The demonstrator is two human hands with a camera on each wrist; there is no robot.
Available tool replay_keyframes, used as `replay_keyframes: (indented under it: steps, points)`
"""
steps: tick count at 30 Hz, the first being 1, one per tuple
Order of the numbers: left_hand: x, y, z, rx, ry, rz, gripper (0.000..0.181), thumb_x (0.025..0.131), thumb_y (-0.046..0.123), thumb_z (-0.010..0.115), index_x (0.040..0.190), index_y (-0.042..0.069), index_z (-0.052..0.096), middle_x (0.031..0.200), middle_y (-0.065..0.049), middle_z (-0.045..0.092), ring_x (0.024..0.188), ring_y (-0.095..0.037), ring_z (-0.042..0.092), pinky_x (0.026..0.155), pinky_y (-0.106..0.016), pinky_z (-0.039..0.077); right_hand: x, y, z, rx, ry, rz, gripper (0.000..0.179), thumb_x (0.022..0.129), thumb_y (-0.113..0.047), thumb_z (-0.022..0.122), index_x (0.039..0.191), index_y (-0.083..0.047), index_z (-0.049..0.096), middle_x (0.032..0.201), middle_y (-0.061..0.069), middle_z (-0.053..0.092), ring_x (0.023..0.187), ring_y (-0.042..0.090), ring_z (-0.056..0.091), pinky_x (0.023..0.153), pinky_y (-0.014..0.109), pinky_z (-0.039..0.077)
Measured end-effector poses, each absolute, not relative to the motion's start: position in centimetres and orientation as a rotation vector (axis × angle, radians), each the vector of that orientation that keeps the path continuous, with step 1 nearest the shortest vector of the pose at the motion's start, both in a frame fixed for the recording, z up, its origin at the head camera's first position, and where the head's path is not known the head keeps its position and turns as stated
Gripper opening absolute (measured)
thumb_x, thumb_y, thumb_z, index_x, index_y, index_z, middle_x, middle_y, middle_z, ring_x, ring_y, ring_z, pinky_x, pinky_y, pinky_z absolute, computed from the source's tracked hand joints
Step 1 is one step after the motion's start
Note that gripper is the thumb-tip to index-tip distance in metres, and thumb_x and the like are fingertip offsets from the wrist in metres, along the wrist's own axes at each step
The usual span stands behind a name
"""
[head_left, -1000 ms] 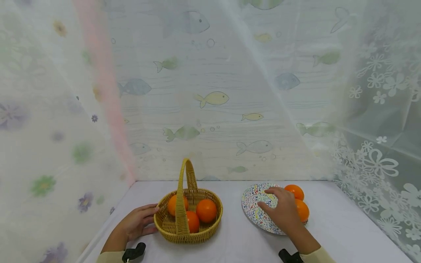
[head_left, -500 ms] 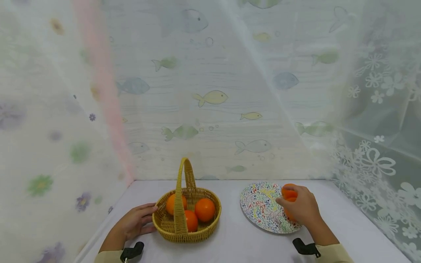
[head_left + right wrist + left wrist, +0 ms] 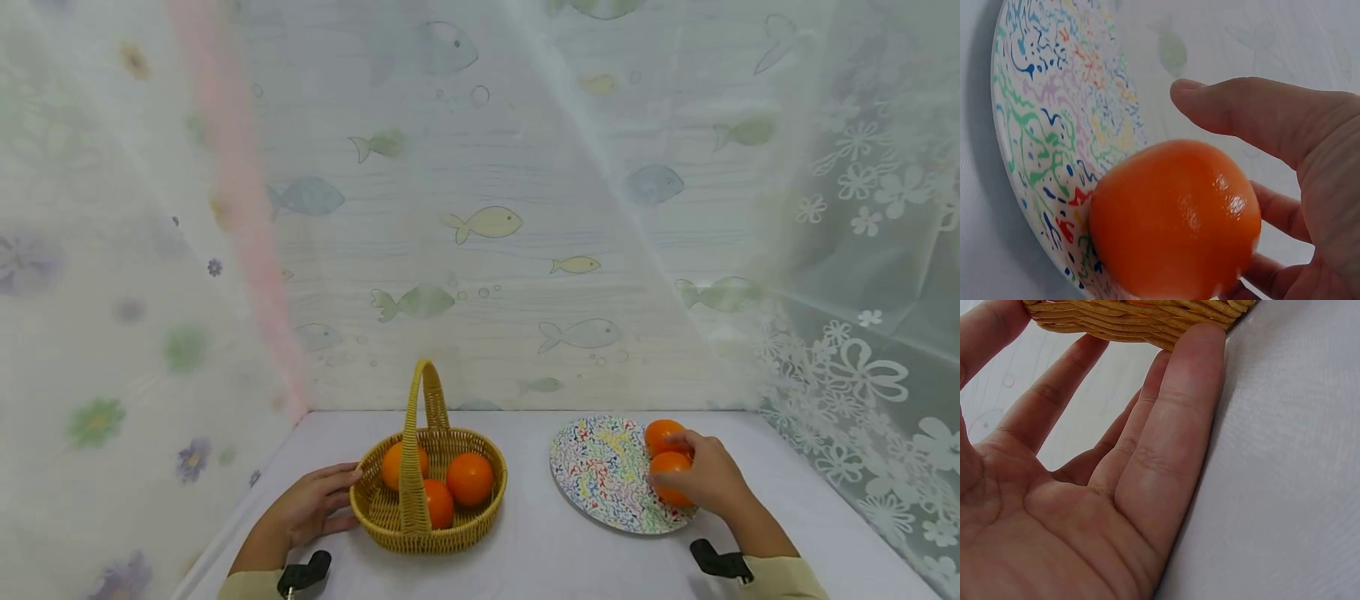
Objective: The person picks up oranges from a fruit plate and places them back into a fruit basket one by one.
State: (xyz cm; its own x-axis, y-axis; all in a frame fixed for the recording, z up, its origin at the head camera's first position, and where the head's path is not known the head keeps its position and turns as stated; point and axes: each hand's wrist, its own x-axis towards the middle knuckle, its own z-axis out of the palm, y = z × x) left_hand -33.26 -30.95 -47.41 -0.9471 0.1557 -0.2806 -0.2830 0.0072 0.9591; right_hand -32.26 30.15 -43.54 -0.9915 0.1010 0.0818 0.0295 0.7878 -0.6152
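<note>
Head view: handle [image 3: 413,492] hides parts of two basket oranges [image 3: 441,505]; right hand [image 3: 716,479] covers part of nearer plate orange [image 3: 667,473]. Left wrist: basket [image 3: 1138,322] cut by top edge. Right wrist: fingers [image 3: 1282,211] partly behind orange; plate [image 3: 1035,156] cut off.

Free gap is running left of the plate [image 3: 600,475] — basket [image 3: 442,543] is standing beyond it; oranges [image 3: 671,465] and right hand [image 3: 714,477] are crowding the plate's right side.

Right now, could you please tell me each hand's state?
Left hand: open, touching the basket.
Right hand: open around the plate's nearer orange fruit, not gripping it.
</note>
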Motion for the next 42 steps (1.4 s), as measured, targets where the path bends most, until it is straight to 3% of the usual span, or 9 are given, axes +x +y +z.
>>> replay_keyframes:
  steps: [12, 27, 42]
  points:
    - [-33.4, -30.9, -47.6, -0.133, 1.969, 2.022, 0.077, 0.098, 0.040, 0.071, 0.157, 0.001, 0.039, 0.125, -0.003, 0.072, 0.110, -0.020, 0.070, 0.094, -0.051, 0.060, -32.6, 31.3, -44.5, -0.056, -2.882, 0.985, 0.092, 0.071, -0.046, 0.093, 0.134, 0.007, 0.052, 0.124, 0.028, 0.059, 0.105, 0.036, 0.061, 0.087, 0.056, 0.058]
    - [-33.1, -30.8, -47.3, -0.145, 1.978, 2.012, 0.076, 0.099, 0.040, 0.070, 0.157, 0.001, 0.039, 0.126, -0.004, 0.071, 0.111, -0.020, 0.070, 0.094, -0.052, 0.060, -32.6, 31.6, -44.3, -0.128, -2.912, 1.026, 0.098, 0.068, -0.052, 0.093, 0.134, 0.007, 0.052, 0.126, 0.030, 0.061, 0.107, 0.039, 0.062, 0.089, 0.056, 0.059]
    - [-33.2, -31.1, -47.4, -0.112, 1.973, 2.017, 0.076, 0.099, 0.039, 0.070, 0.157, 0.001, 0.039, 0.126, -0.004, 0.070, 0.111, -0.020, 0.069, 0.094, -0.052, 0.060, -32.0, 30.8, -43.3, -0.096, -2.875, 1.085, 0.091, 0.075, -0.049, 0.090, 0.136, 0.007, 0.052, 0.124, 0.027, 0.061, 0.104, 0.035, 0.064, 0.085, 0.050, 0.062]
